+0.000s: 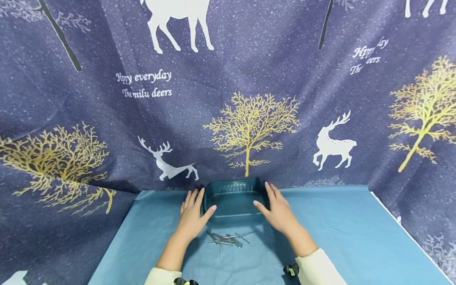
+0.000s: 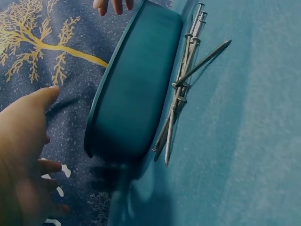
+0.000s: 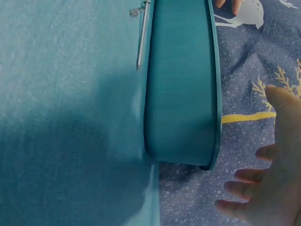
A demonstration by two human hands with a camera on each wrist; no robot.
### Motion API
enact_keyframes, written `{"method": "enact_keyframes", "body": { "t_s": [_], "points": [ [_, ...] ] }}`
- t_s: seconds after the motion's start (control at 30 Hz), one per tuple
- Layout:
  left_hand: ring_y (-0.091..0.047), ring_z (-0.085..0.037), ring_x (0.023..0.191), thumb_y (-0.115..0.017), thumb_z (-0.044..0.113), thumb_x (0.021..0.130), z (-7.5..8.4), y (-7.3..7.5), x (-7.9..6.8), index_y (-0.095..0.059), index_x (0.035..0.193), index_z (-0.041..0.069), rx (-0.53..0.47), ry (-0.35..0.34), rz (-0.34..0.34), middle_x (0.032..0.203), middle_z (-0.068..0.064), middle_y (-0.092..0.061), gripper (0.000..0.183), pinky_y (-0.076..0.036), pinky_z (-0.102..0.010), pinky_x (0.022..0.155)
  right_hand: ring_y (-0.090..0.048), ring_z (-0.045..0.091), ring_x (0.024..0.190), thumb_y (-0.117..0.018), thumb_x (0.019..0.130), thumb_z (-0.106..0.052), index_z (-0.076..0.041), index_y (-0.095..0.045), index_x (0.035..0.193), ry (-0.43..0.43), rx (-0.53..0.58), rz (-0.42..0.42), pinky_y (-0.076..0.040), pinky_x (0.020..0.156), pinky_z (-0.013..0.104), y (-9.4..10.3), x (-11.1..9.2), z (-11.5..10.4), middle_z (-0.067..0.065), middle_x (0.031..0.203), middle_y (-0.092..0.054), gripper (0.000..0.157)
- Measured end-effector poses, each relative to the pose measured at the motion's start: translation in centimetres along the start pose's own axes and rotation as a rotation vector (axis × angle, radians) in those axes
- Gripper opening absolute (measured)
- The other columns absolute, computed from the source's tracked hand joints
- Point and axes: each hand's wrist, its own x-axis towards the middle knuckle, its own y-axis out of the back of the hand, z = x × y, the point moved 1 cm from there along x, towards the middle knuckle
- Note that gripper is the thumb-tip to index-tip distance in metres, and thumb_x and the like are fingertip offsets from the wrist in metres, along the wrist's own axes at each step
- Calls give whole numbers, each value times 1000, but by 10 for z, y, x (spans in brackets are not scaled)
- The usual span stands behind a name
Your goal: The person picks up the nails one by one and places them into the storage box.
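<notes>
A dark teal plastic bin stands at the back of the table, its inside bare in the head view. At its left side is my left hand, fingers straight and spread, thumb over the near left corner. On the opposite side my right hand is spread the same way, thumb towards the bin's inside. Both wrist views show the palms a little away from the bin's walls. Several long metal nails lie in a loose, crossed pile just in front of the bin, and neither hand touches them.
A light blue cloth covers the table. Behind and beside it hangs a dark blue curtain printed with deer and golden trees, close to the bin's back edge. Small dark straps with cameras sit at the wrists.
</notes>
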Motion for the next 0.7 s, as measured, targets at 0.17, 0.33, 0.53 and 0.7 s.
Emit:
{"method": "enact_keyframes", "body": {
  "t_s": [0.17,0.33,0.53,0.7],
  "points": [
    [-8,-39,157,-53,64,97,-6,-1,-4,-25,162,23,-42,-18,11,168,-15,-22,82,-18,-70,119,-29,50,148,-44,97,-71,-12,-11,164,-26,33,-25,-31,114,67,-3,0,7,24,165,-20,95],
    [-12,-40,157,-57,60,96,-9,-2,-9,-28,161,24,-32,-25,27,166,-16,-24,80,-21,-72,117,-33,50,146,-45,99,-67,-13,-10,164,-59,58,-21,-35,112,66,-6,-2,10,25,164,-21,91],
    [-40,-39,139,-67,48,95,-4,-2,-18,-48,148,13,-12,-59,107,148,-16,-43,65,-38,-62,109,-37,51,143,-52,101,-55,-7,-14,163,-76,99,1,-35,113,65,-10,-5,13,31,159,-27,86],
    [-51,-28,114,-73,35,93,2,-5,-27,-59,130,12,30,-61,141,123,-9,-51,46,-49,-49,93,-43,50,139,-55,102,-50,-7,-16,162,-98,113,2,-38,110,64,-15,-6,16,31,156,-32,83]
  ]
}}
